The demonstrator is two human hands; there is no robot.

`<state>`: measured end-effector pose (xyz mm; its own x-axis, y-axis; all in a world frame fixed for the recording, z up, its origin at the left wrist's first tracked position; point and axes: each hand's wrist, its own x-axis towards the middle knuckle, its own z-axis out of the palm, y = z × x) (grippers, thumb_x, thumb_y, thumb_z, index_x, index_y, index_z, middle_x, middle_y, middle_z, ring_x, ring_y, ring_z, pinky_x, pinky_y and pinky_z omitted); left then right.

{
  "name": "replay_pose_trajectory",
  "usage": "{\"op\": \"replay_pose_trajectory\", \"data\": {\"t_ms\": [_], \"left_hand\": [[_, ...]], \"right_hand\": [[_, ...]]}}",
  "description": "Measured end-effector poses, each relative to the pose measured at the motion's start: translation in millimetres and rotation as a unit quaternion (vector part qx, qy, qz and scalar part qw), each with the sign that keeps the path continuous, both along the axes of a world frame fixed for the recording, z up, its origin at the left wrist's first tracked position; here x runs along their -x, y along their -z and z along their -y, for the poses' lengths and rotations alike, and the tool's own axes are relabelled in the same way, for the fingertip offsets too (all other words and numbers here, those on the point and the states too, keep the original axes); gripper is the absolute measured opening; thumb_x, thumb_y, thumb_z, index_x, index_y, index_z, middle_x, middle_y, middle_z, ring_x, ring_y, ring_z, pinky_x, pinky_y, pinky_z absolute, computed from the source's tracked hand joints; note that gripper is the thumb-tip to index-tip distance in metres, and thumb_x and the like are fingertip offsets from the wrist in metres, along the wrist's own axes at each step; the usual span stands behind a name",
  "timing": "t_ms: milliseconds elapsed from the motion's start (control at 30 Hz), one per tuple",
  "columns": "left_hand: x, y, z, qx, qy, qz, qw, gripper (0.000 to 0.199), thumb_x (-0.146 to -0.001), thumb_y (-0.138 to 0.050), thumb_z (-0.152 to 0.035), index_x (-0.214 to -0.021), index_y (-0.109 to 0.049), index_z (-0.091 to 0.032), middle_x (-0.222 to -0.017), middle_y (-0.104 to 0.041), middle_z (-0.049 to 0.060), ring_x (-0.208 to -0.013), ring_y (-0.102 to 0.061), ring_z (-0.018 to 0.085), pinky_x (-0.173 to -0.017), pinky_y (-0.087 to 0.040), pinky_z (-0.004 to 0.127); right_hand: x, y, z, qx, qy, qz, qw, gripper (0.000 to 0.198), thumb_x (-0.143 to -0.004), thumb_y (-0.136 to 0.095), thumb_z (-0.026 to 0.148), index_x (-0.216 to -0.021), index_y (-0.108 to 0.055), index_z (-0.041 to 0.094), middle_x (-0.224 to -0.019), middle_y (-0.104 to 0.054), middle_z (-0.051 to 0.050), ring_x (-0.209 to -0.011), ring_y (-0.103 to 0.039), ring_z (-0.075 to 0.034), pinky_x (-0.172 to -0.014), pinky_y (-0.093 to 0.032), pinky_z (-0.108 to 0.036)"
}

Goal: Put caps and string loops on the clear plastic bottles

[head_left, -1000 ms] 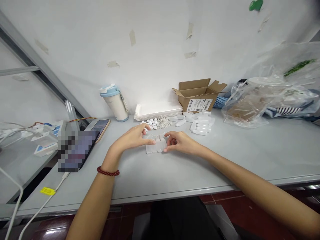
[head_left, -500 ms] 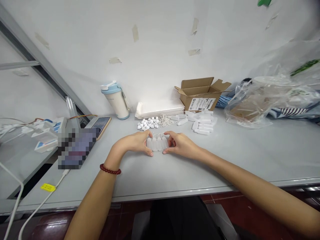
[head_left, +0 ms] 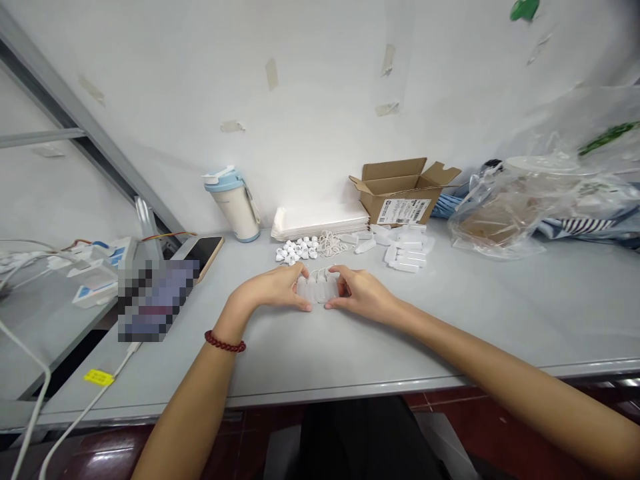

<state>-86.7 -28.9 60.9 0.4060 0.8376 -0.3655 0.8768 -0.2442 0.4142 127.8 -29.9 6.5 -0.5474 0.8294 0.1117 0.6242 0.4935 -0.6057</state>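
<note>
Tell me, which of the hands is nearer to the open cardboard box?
Right. The right hand is in front of the open cardboard box, slightly left; the left hand is also in front, but farther left.

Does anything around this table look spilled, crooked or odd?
Nothing looks clearly spilled or broken. The translucent tubes between the left hand and right hand lie neatly side by side. Slightly untidy: the pale string is tangled beside the white caps, and tape scraps cling to the wall. Pixelation covers the nearer phone, so I can't judge it.
</note>
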Motion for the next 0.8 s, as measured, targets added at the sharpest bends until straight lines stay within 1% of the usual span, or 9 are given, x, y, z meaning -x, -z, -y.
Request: {"op": "replay_pose_trajectory", "data": {"t_ms": [133,300,500,667,733,800], "left_hand": [[1.2,2.7,-0.6,-0.011,-0.003,0.010,1.000,0.067,-0.060,-0.064,-0.057,-0.115,-0.048,-0.023,-0.080,-0.059,0.000,-0.071,-0.056,0.019,-0.060,-0.040,0.027],[0.9,1.0,-0.1,-0.008,-0.007,0.009,1.000,0.072,-0.057,-0.066,-0.057,-0.117,-0.047,-0.022,-0.081,-0.059,0.001,-0.072,-0.056,0.020,-0.060,-0.040,0.027],[0.6,-1.5,-0.1,-0.008,-0.007,-0.007,1.000,0.079,-0.055,-0.067,-0.061,-0.120,-0.044,-0.022,-0.083,-0.060,0.001,-0.076,-0.057,0.021,-0.064,-0.040,0.028],[2.8,-2.4,-0.2,-0.020,-0.022,0.007,1.000,0.078,-0.054,-0.067,-0.065,-0.115,-0.047,-0.022,-0.080,-0.060,0.000,-0.069,-0.057,0.019,-0.058,-0.039,0.026],[3.1,-2.9,-0.6,-0.033,-0.037,0.021,0.999,0.075,-0.057,-0.063,-0.067,-0.114,-0.048,-0.022,-0.079,-0.060,0.000,-0.066,-0.056,0.019,-0.056,-0.038,0.026],[2.2,-3.4,-1.7,-0.073,-0.062,0.034,0.995,0.071,-0.062,-0.059,-0.069,-0.113,-0.050,-0.020,-0.078,-0.060,0.001,-0.066,-0.056,0.019,-0.056,-0.038,0.027]], "right_hand": [[0.3,-0.5,0.3,-0.001,0.005,0.004,1.000,0.065,-0.073,-0.072,0.038,-0.127,-0.046,0.014,-0.076,-0.063,-0.002,-0.067,-0.055,-0.015,-0.060,-0.036,-0.026],[-0.1,-2.1,1.0,-0.006,0.002,0.009,1.000,0.065,-0.072,-0.072,0.038,-0.127,-0.046,0.013,-0.075,-0.062,-0.001,-0.066,-0.055,-0.015,-0.059,-0.036,-0.025],[-1.7,-3.1,-0.7,-0.002,0.004,0.004,1.000,0.075,-0.067,-0.074,0.048,-0.128,-0.044,0.016,-0.074,-0.061,0.000,-0.067,-0.055,-0.016,-0.058,-0.035,-0.025],[-3.4,-3.6,-2.3,0.015,-0.005,-0.023,1.000,0.081,-0.064,-0.073,0.054,-0.128,-0.043,0.015,-0.072,-0.060,0.001,-0.066,-0.055,-0.016,-0.058,-0.036,-0.025],[-4.7,-5.5,-2.8,0.021,-0.005,-0.035,0.999,0.083,-0.063,-0.073,0.056,-0.128,-0.042,0.015,-0.072,-0.060,0.001,-0.065,-0.055,-0.016,-0.058,-0.036,-0.025],[-6.9,-8.1,-4.7,0.015,0.006,-0.047,0.999,0.079,-0.066,-0.070,0.057,-0.127,-0.043,0.015,-0.074,-0.061,0.000,-0.066,-0.055,-0.016,-0.059,-0.037,-0.026]]}}
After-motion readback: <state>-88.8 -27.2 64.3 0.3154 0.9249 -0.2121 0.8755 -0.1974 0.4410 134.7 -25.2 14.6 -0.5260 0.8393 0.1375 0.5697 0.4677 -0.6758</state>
